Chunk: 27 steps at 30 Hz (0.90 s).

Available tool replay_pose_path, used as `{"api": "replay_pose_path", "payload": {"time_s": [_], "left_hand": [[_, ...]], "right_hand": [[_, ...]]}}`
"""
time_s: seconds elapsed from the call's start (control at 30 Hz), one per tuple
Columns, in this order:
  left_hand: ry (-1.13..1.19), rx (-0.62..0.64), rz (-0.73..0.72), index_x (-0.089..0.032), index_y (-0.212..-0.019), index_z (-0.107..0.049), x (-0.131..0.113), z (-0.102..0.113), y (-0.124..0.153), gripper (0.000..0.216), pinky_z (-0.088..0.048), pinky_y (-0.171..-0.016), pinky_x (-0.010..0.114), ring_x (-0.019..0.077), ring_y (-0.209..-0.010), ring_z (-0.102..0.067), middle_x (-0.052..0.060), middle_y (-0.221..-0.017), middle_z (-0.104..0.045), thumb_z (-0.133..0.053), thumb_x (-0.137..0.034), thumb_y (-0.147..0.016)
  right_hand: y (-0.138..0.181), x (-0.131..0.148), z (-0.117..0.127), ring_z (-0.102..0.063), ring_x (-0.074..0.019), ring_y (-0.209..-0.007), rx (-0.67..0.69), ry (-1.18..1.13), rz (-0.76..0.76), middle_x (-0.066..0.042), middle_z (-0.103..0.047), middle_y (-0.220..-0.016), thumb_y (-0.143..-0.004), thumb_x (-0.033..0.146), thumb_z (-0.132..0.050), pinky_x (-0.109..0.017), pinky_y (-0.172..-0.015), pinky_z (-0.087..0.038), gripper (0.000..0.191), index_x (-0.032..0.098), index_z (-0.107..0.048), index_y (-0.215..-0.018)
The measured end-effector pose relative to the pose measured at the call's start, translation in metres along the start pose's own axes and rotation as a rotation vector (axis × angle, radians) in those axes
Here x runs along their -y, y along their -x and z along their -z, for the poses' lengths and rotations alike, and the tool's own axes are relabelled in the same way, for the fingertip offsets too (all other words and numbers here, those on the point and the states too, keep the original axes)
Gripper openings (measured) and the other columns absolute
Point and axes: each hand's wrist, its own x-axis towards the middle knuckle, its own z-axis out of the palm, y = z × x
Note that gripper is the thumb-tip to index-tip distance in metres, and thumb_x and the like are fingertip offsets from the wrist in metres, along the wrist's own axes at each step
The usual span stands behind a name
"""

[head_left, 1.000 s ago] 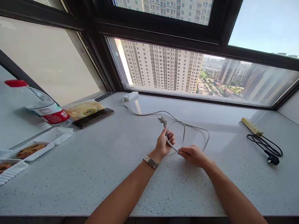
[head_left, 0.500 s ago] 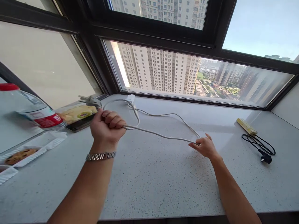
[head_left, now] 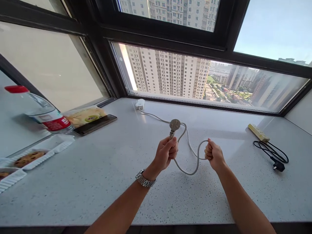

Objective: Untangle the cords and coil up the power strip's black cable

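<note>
two bare hands are over the speckled grey counter (head_left: pixel 102 182), both closed around one white power cable (head_left: pixel 188 170). the left hand (head_left: pixel 165 153) has its fingers (head_left: pixel 173 152) curled into a fist on the cable just under the plug (head_left: pixel 175 124), and the plug stands up above the fist with its round face turned toward the camera. the right hand (head_left: pixel 214 155) is also a fist, gripping the same cable a bit to the right of the left hand. between the two fists the cable hangs down in a loose loop, below the fingers and near the counter; i cannot tell if the loop touches the surface. past the fingers, the cable runs away over the counter to a small white adapter (head_left: pixel 140 103) that lies close to the window frame (head_left: pixel 200 100). a metal wristwatch (head_left: pixel 145 179) is on the left wrist.

far to the left of the left hand lie a dark phone (head_left: pixel 95 124), a yellow snack packet (head_left: pixel 84 115) touching it, and a water bottle with red cap (head_left: pixel 36 105) on its side. nearer to the camera on that side are white paper trays with cookies (head_left: pixel 29 157). well to the right of the right hand lies a yellowish power strip (head_left: pixel 258 132) with a black cord (head_left: pixel 271 152) coiled beside it.
</note>
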Motion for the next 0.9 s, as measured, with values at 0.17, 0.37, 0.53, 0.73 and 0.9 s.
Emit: {"api": "replay_pose_path", "payload": {"time_s": [0.17,0.37,0.53,0.73,0.9], "left_hand": [[0.058,0.224,0.241,-0.020,-0.056,-0.027,0.008,-0.018,0.007,0.056,-0.013,-0.031,0.013,0.0009,-0.034,-0.012,-0.012,-0.042,-0.021,-0.071,-0.053,-0.067],[-0.005,0.482,0.366,-0.020,-0.050,-0.021,-0.017,-0.001,0.029,0.061,-0.011,-0.032,0.018,0.0026,-0.032,-0.009,-0.010,-0.038,-0.015,-0.055,-0.065,-0.074],[-0.610,0.644,0.338,-0.018,-0.051,-0.028,-0.026,0.006,0.040,0.054,-0.011,-0.040,0.023,0.0043,-0.042,-0.010,-0.007,-0.046,-0.019,-0.050,-0.056,-0.082],[-0.712,0.104,0.163,-0.020,-0.052,-0.030,0.007,-0.007,0.019,0.050,-0.010,-0.040,0.022,0.0050,-0.043,-0.015,-0.007,-0.047,-0.022,-0.055,-0.058,-0.074],[-0.436,-0.066,0.173,-0.021,-0.055,-0.033,0.024,-0.032,0.005,0.051,-0.013,-0.033,0.018,0.0031,-0.036,-0.016,-0.010,-0.042,-0.027,-0.060,-0.063,-0.066]], "right_hand": [[-0.009,-0.007,0.006,-0.014,-0.0057,-0.039,-0.232,0.057,0.170,0.010,-0.022,-0.045,-0.072,0.055,-0.063,-0.023,-0.035,-0.015,0.049,0.023,-0.031,-0.052],[-0.028,-0.004,0.029,-0.016,-0.0056,-0.038,-0.473,0.120,0.285,0.010,-0.021,-0.042,-0.072,0.056,-0.065,-0.024,-0.034,-0.018,0.048,0.022,-0.037,-0.052],[-0.030,0.008,0.034,-0.017,-0.0041,-0.035,-0.491,-0.040,0.093,0.011,-0.023,-0.041,-0.071,0.047,-0.070,-0.021,-0.032,-0.016,0.042,0.020,-0.042,-0.055],[-0.012,0.007,0.013,-0.023,-0.0038,-0.036,-0.095,-0.197,0.269,0.009,-0.030,-0.050,-0.074,0.053,-0.062,-0.018,-0.033,-0.018,0.038,0.018,-0.050,-0.066],[0.002,-0.006,-0.006,-0.032,-0.0049,-0.036,0.115,0.003,0.425,0.006,-0.040,-0.052,-0.079,0.058,-0.055,-0.019,-0.035,-0.021,0.043,0.017,-0.053,-0.067]]}}
